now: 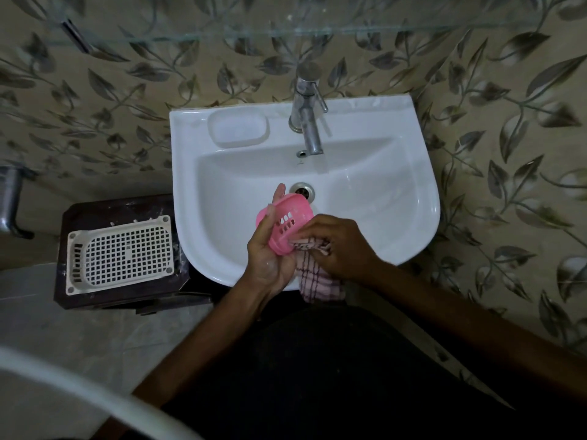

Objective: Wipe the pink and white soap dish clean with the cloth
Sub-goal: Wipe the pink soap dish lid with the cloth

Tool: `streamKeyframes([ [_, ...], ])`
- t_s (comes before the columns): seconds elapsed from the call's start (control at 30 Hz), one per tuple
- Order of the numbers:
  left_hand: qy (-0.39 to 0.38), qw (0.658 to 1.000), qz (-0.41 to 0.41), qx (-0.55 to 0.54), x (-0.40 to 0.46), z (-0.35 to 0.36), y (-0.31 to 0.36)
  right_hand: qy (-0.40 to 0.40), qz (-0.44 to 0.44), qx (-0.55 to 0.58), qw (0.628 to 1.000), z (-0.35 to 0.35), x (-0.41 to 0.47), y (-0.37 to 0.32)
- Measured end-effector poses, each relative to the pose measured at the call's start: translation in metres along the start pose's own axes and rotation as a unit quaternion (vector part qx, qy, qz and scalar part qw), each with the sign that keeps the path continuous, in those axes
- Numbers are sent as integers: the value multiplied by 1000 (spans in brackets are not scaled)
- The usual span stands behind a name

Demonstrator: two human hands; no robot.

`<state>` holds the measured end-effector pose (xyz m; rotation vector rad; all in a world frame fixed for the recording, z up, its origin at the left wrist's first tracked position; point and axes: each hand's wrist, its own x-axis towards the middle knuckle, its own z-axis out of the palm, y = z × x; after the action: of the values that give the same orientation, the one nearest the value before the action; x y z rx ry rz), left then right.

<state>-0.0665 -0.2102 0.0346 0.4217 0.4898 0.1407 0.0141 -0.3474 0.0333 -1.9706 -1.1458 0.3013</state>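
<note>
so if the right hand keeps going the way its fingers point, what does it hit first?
Likely the pink soap dish: the right hand points left with the cloth bunched under its fingers, already against the dish held in the left hand.

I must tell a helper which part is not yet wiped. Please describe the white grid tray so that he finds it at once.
Start at the white wall-mounted ceramic washbasin. On its left stands a low dark wooden stool, and the white plastic grid tray lies flat on top. Unlike the pink slotted basket held over the basin, nobody touches it.
</note>
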Motion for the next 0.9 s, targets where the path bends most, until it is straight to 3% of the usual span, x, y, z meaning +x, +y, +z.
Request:
streamKeyframes([
  [0.1, -3, 1000, 2, 11, 0, -1, 0, 20, 49, -36, 998, -5, -1, 9],
  [0.23, 11, 999, 26, 27, -4, 0, -3, -36, 4, 7, 999, 7, -7, -20],
  [0.37, -4, 998, 18, 59, -1, -2, 1, 14, 77, -25, 997, -10, -1, 8],
  [0.5, 5, 998, 30, 57, -6, -2, -3, -46, 10, 11, 999, 3, -8, -18],
  [0.67, 44, 994, 18, 97, -5, 2, 4, 3, 68, -35, 997, -6, -2, 7],
  [0.8, 53, 995, 20, 82, -10, 0, 1, -63, 8, -3, 998, 0, -6, -11],
  [0.9, 74, 992, 9, 103, -11, 2, 3, -7, 58, -27, 998, -9, -2, 4],
])
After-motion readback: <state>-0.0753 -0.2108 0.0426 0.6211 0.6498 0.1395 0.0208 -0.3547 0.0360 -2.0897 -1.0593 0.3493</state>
